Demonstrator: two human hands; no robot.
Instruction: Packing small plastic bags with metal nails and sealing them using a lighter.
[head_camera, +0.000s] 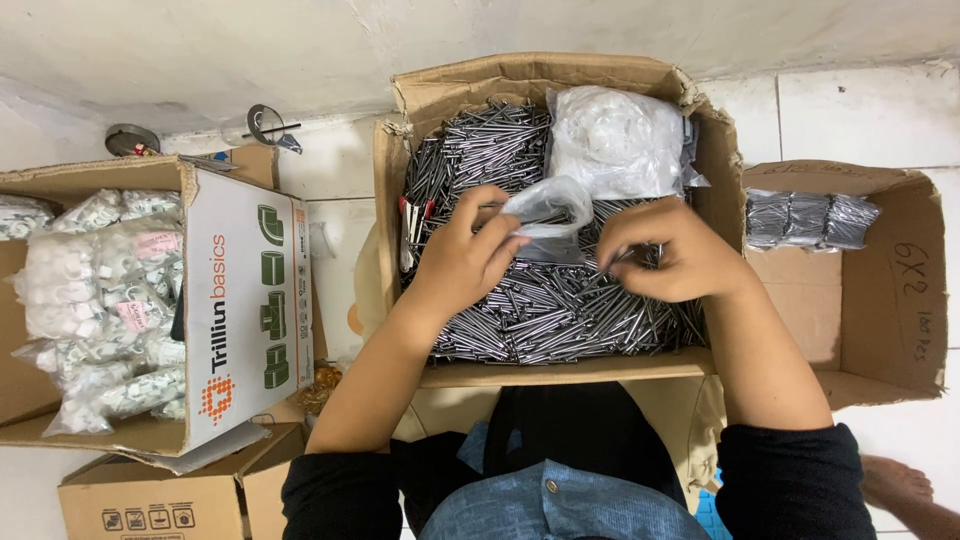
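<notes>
Steadily hold the small plastic bag mouth wide in your left hand pinch while your right hand, fingers pressed together on metal pins, feeds them in.

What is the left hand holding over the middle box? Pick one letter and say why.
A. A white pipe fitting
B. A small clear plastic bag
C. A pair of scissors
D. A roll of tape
B. The left hand pinches a small clear plastic bag above the metal rods that fill the middle cardboard box, while the right hand picks among the rods.
</notes>
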